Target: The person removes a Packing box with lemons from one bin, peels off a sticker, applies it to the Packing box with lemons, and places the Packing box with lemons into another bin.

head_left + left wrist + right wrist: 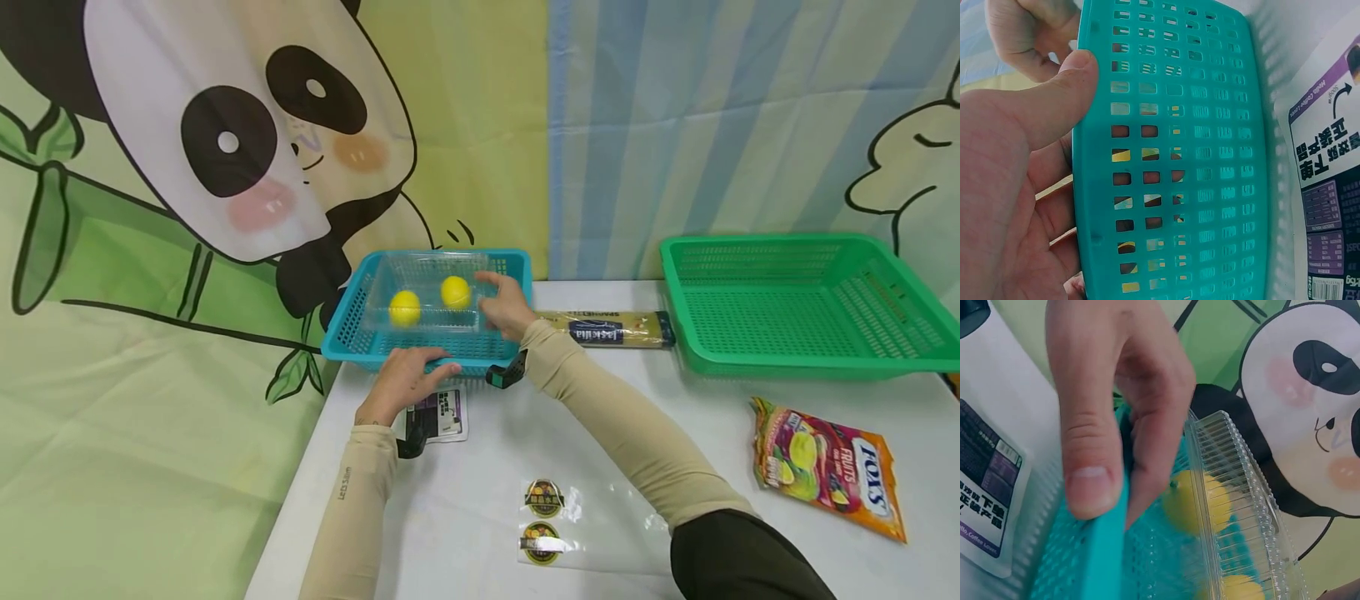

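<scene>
My left hand [408,379] grips the near rim of a blue plastic basket [345,333], thumb outside and fingers inside. The right wrist view also catches this left hand [1141,387], with its thumb against the rim. Inside the basket sits a clear ribbed plastic box [431,267]. Two round yellow fruits, one to the left [405,308] and one to the right [455,292], lie in the box. At the box's right end is my right hand [506,308], its index finger reaching over it; I cannot tell whether it pinches the box.
A purple-and-white coffee bag [446,417] lies before the basket. To the right are a spaghetti pack [622,328], a large green basket [690,346] and a FOX'S candy bag [828,467]. Clear plastic film [600,533] with two round labels lies in front. A printed curtain [480,125] hangs behind.
</scene>
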The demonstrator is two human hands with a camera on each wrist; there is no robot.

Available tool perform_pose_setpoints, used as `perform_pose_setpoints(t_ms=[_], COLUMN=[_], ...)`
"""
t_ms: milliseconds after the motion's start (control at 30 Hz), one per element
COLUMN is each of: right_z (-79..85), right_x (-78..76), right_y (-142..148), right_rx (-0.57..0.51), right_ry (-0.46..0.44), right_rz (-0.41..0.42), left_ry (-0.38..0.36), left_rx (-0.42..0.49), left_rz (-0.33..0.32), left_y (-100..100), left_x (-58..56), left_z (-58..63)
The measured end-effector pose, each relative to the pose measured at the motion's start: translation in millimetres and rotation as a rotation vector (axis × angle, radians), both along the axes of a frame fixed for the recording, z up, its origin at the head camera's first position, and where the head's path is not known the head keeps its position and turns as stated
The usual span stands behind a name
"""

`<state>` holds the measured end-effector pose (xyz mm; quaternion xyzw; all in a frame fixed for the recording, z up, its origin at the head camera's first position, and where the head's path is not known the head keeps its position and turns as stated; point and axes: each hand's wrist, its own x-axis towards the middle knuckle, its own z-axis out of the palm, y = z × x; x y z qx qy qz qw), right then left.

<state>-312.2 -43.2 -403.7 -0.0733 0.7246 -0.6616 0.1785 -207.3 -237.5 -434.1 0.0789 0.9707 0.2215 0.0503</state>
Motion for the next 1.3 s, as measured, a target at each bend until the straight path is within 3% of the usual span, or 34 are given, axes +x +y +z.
perform_pose_setpoints(t_ms=[600, 1000, 1300], right_z=[63.1, 89.0, 103.3], right_x=[10.7, 25.2, 41.7], right_y=[44.3, 97.7, 144.7], right_rx=[-0.005, -0.001, 0.044], right_ry=[0.082, 0.125, 0.16], right_rz=[0.061, -0.003, -0.002], left_ry=[0.0, 0.005, 0.006], left_rx=[0.016, 0.001, 0.004], left_rz=[-0.004, -0.015, -0.022], left_y=[-1.4, -0.9, -1.7], left_x=[-0.4, 0.7, 0.8], left_z=[-1.8, -3.8, -3.2])
